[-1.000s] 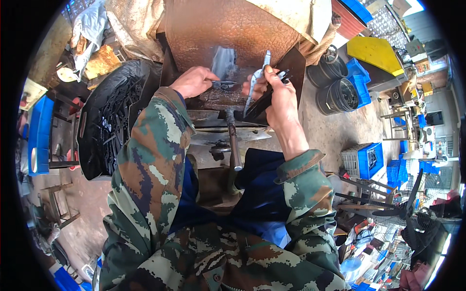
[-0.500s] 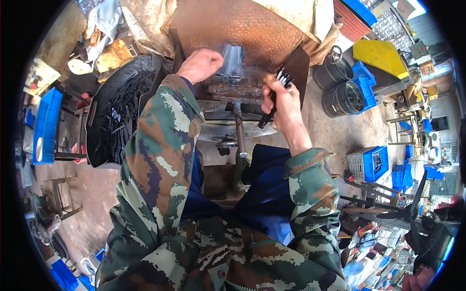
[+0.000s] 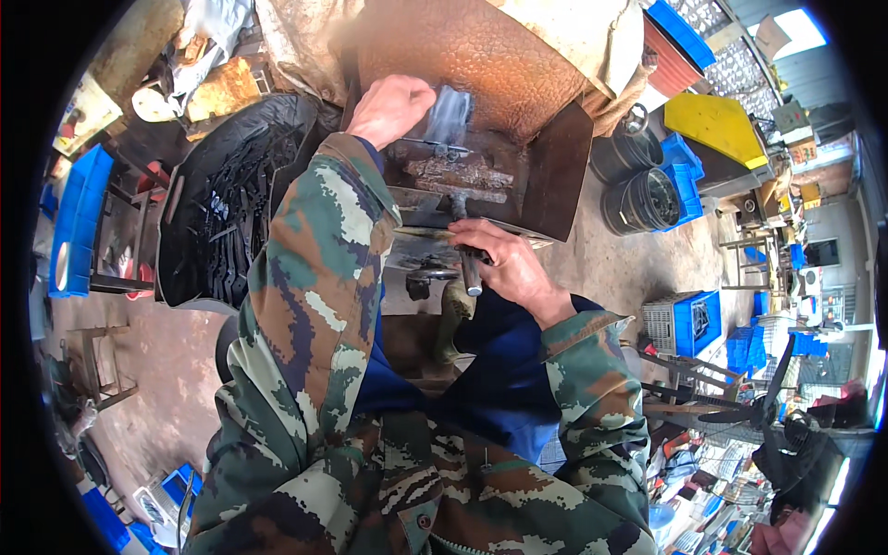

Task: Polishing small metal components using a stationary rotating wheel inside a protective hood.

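Observation:
My left hand [image 3: 393, 111] is closed, fingertips pressed together beside a blurred grey-blue wheel-like part [image 3: 450, 116]. Whatever it pinches, if anything, is hidden. Below that wheel lies a thin dark bar [image 3: 435, 143], above a rough, crusted brown metal ledge [image 3: 458, 174]. My right hand [image 3: 513, 264] is wrapped over a metal rod [image 3: 472, 276] that sticks out toward me from the machine. A small dark thing shows between the fingers of this hand; its kind is not clear.
At left stands a black-lined tub [image 3: 227, 213] of dark strips, beside a blue crate [image 3: 79, 222]. A brown metal side plate [image 3: 560, 171] flanks the machine. Further right are black buckets [image 3: 638, 202], a yellow-topped box [image 3: 712, 125] and a blue basket [image 3: 698, 322].
My right hand has come down and leftward from the machine's right side onto the metal rod. The bundle of dark pieces it held no longer shows clearly. My left hand stays near the wheel.

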`<state>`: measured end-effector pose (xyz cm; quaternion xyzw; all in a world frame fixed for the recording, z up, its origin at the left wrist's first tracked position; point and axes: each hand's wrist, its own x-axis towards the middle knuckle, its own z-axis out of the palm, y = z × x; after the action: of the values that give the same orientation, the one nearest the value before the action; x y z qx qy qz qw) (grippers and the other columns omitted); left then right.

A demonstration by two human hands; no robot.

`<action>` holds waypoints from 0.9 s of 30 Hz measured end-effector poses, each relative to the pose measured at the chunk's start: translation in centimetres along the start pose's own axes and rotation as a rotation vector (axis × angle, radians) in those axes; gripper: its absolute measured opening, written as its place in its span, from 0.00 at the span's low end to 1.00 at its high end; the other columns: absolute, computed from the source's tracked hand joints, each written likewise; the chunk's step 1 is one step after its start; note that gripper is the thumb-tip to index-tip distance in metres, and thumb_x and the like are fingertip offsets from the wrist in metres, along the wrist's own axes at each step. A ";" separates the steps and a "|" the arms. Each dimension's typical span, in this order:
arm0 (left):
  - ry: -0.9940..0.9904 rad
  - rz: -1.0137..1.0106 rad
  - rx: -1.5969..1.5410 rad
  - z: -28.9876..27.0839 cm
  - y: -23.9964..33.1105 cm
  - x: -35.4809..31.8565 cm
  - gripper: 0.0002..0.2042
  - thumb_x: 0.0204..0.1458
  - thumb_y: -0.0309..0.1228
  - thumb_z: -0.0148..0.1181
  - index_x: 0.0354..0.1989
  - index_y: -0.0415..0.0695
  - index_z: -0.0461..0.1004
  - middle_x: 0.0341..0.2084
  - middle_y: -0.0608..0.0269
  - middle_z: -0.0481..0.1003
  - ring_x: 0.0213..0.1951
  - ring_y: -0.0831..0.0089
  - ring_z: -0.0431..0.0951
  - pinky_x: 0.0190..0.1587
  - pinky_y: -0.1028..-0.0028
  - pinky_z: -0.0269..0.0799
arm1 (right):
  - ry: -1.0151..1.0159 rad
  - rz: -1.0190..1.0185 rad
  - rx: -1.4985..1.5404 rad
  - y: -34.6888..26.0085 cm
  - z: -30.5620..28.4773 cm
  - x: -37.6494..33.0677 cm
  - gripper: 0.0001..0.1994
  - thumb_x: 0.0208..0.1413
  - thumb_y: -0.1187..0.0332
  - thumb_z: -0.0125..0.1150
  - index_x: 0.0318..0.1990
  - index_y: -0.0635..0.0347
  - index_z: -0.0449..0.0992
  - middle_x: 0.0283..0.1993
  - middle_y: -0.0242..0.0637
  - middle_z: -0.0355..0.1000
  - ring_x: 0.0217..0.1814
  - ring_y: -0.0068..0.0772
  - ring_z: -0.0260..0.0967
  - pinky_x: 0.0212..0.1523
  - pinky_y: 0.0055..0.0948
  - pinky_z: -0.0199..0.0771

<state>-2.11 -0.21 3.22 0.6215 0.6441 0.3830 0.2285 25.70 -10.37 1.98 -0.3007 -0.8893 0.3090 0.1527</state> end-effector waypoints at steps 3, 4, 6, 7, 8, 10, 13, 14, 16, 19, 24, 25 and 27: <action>0.096 0.048 -0.111 0.1 0.4 0.2 0.15 0.52 0.39 0.55 0.41 0.44 0.81 0.37 0.50 0.80 0.44 0.50 0.79 0.48 0.62 0.72 | 0.082 -0.007 0.119 0.2 0.1 0.6 0.16 0.47 0.77 0.68 0.46 0.62 0.77 0.55 0.41 0.74 0.58 0.41 0.72 0.58 0.33 0.71; 0.098 0.041 -0.118 0.0 0.9 0.2 0.15 0.52 0.39 0.55 0.41 0.44 0.81 0.37 0.50 0.80 0.44 0.50 0.79 0.48 0.62 0.72 | 0.073 -0.004 0.116 0.0 -0.2 0.9 0.16 0.47 0.77 0.68 0.46 0.62 0.77 0.55 0.41 0.74 0.58 0.41 0.72 0.58 0.33 0.71; 0.148 0.060 -0.213 -0.2 2.0 0.3 0.14 0.52 0.39 0.56 0.39 0.44 0.81 0.35 0.50 0.80 0.42 0.52 0.80 0.46 0.63 0.73 | 0.245 0.007 0.217 0.0 -0.6 1.9 0.18 0.45 0.83 0.64 0.47 0.62 0.76 0.56 0.40 0.74 0.60 0.38 0.71 0.60 0.33 0.69; 0.174 0.056 -0.259 0.4 2.5 0.5 0.13 0.51 0.39 0.57 0.37 0.44 0.81 0.34 0.52 0.80 0.40 0.55 0.81 0.45 0.65 0.73 | 0.333 0.013 0.324 1.0 -0.7 2.4 0.16 0.48 0.79 0.69 0.46 0.63 0.77 0.54 0.38 0.75 0.59 0.31 0.70 0.60 0.31 0.68; 0.177 0.042 -0.254 0.4 2.5 0.3 0.13 0.51 0.39 0.57 0.37 0.44 0.81 0.34 0.52 0.80 0.40 0.55 0.81 0.45 0.65 0.73 | 0.424 0.151 0.467 -0.6 -0.7 3.5 0.14 0.50 0.77 0.69 0.45 0.61 0.78 0.51 0.34 0.76 0.55 0.26 0.71 0.56 0.28 0.71; 0.218 0.068 -0.229 -0.1 2.7 -0.3 0.12 0.51 0.39 0.57 0.36 0.44 0.81 0.32 0.53 0.81 0.37 0.57 0.81 0.43 0.64 0.74 | 0.517 0.345 0.534 -1.1 -1.4 5.8 0.12 0.53 0.74 0.69 0.45 0.59 0.79 0.41 0.31 0.78 0.39 0.22 0.73 0.38 0.22 0.74; 0.233 0.158 -0.226 0.9 0.9 0.1 0.13 0.51 0.42 0.57 0.34 0.47 0.81 0.31 0.53 0.80 0.37 0.54 0.81 0.42 0.62 0.75 | 0.630 0.370 0.597 -2.5 -2.8 9.6 0.10 0.55 0.70 0.68 0.43 0.59 0.79 0.24 0.26 0.71 0.18 0.17 0.61 0.18 0.21 0.61; 0.231 0.163 -0.204 1.0 1.7 -0.3 0.12 0.54 0.37 0.58 0.36 0.41 0.81 0.27 0.57 0.80 0.33 0.73 0.80 0.40 0.72 0.74 | 0.680 0.316 0.618 -1.8 -3.4 10.6 0.09 0.55 0.68 0.68 0.42 0.60 0.79 0.20 0.26 0.68 0.14 0.16 0.56 0.15 0.22 0.57; 0.234 0.098 -0.163 1.2 3.3 -0.3 0.14 0.51 0.40 0.56 0.35 0.44 0.81 0.31 0.51 0.80 0.37 0.57 0.81 0.42 0.65 0.75 | 0.709 0.391 0.549 0.2 -5.5 12.5 0.08 0.55 0.68 0.69 0.36 0.60 0.76 0.18 0.26 0.65 0.14 0.17 0.58 0.15 0.21 0.58; 0.208 0.014 -0.190 1.2 3.5 -0.5 0.11 0.47 0.38 0.56 0.33 0.48 0.82 0.29 0.50 0.79 0.36 0.51 0.80 0.42 0.60 0.75 | 0.719 0.391 0.690 2.4 -6.9 15.6 0.09 0.55 0.69 0.68 0.31 0.57 0.72 0.17 0.26 0.62 0.13 0.19 0.55 0.14 0.23 0.56; 0.236 -0.055 -0.211 1.3 3.7 -0.5 0.10 0.47 0.38 0.58 0.31 0.48 0.83 0.30 0.52 0.80 0.37 0.51 0.80 0.43 0.60 0.76 | 0.688 0.345 0.702 5.0 -7.7 19.4 0.08 0.58 0.68 0.66 0.32 0.60 0.73 0.15 0.27 0.60 0.13 0.20 0.53 0.14 0.23 0.54; 0.228 -0.069 -0.226 1.2 3.7 -0.6 0.10 0.47 0.37 0.58 0.31 0.48 0.83 0.30 0.52 0.80 0.37 0.51 0.80 0.43 0.60 0.76 | 0.686 0.350 0.695 5.2 -7.6 19.8 0.08 0.58 0.68 0.66 0.34 0.62 0.75 0.15 0.27 0.59 0.13 0.20 0.53 0.14 0.23 0.54; 0.250 -0.043 -0.221 1.3 3.4 -0.7 0.10 0.47 0.36 0.58 0.31 0.47 0.83 0.30 0.51 0.80 0.37 0.51 0.80 0.44 0.60 0.76 | 0.708 0.364 0.665 5.8 -7.3 20.6 0.10 0.59 0.67 0.65 0.40 0.65 0.80 0.14 0.26 0.57 0.13 0.20 0.52 0.15 0.23 0.54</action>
<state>1.13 -0.85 4.98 0.5262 0.6345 0.5209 0.2217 15.69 9.59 5.58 -0.4720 -0.5702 0.4758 0.4752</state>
